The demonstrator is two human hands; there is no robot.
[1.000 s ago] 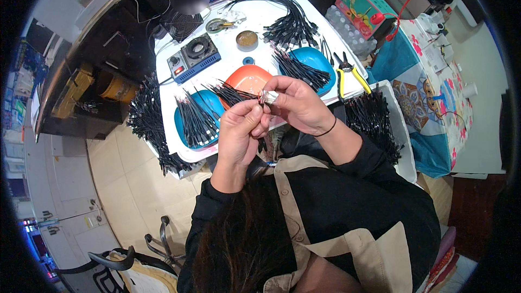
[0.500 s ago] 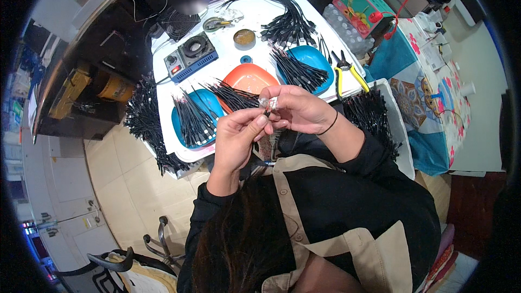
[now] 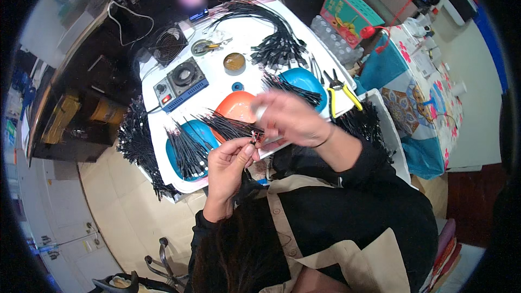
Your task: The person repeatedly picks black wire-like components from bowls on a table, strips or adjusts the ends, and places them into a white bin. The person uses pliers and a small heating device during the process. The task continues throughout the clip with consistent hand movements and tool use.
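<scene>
At the table's near edge, my left hand (image 3: 228, 165) pinches a black cable end with thin red and white wires (image 3: 255, 137) fanning from the tip. My right hand (image 3: 293, 119) is just right of it and apart from it, its fingers smeared by motion; something white shows at a fingertip. Beyond the hands sits an orange tray (image 3: 239, 104) with black cables (image 3: 230, 125) lying over its edge. A blue tray (image 3: 202, 129) holding a bundle of black cables (image 3: 184, 149) is on the left. On the right, another blue tray (image 3: 306, 81) carries more black cables (image 3: 282, 82).
Farther back stand a black heating unit (image 3: 184, 78) with a red switch and a round tin (image 3: 234, 64) of amber material. Yellow-handled wire strippers (image 3: 342, 92) lie at the right edge. Loose cables (image 3: 279, 46) cover the far right; cable heaps (image 3: 138, 141) hang at the left.
My right hand has pulled away from my left, moving up and now blurred. The left keeps its pinch on the cable, whose wires are now exposed. The view has shifted slightly.
</scene>
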